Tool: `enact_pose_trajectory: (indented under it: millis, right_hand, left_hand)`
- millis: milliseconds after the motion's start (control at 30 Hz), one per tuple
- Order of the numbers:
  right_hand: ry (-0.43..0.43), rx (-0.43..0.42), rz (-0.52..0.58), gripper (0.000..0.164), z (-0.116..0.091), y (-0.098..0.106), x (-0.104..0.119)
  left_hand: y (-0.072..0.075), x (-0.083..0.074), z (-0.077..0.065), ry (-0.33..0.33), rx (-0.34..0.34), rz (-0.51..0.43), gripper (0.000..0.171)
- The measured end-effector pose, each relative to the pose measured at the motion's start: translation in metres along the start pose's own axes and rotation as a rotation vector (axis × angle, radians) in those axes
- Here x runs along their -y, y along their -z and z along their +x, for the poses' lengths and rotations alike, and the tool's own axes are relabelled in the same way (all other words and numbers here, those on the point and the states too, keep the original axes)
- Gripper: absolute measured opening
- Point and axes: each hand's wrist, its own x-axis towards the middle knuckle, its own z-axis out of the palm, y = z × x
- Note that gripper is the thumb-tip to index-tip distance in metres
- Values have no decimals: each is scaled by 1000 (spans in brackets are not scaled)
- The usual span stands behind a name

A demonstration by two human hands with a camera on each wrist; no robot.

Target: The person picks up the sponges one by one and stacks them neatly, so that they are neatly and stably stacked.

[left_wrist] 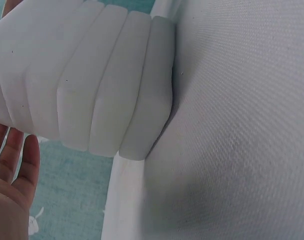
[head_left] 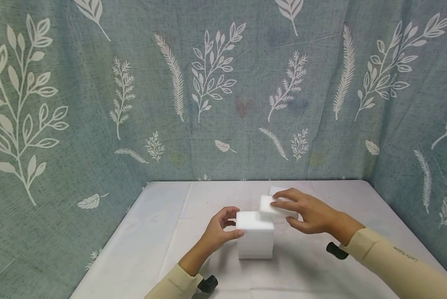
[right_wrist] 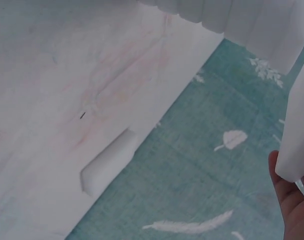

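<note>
A stack of several white sponge-like blocks stands upright on the table, its layers showing as side-by-side slabs in the left wrist view. My left hand steadies its upper left side, thumb at the front and fingers toward the back. Between thumb and fingers, my right hand grips one white block at the stack's back right corner, overlapping the top in the head view. The right wrist view catches that held block at its right edge, beside the fingers.
Another white block lies on the table behind the held one, near the far edge in the right wrist view. A pale cloth covers the table. Leaf-patterned green-blue curtains hang around the back and sides.
</note>
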Motion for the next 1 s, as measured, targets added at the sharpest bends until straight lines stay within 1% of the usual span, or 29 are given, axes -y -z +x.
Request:
enact_pose_trajectory:
  millis: [367, 633, 733, 1000]
  right_hand:
    - [30, 2, 28, 53, 12, -7, 6]
    - [55, -25, 45, 52, 19, -17, 11]
    - [63, -27, 48, 52, 20, -20, 13]
    - [93, -41, 55, 53, 28, -25, 17]
  left_hand:
    - [1, -3, 1, 2, 4, 0, 56]
    - [1, -2, 0, 2, 9, 5, 60]
    - [1, -2, 0, -6, 13, -2, 59]
    - [1, -2, 0, 4, 9, 3, 57]
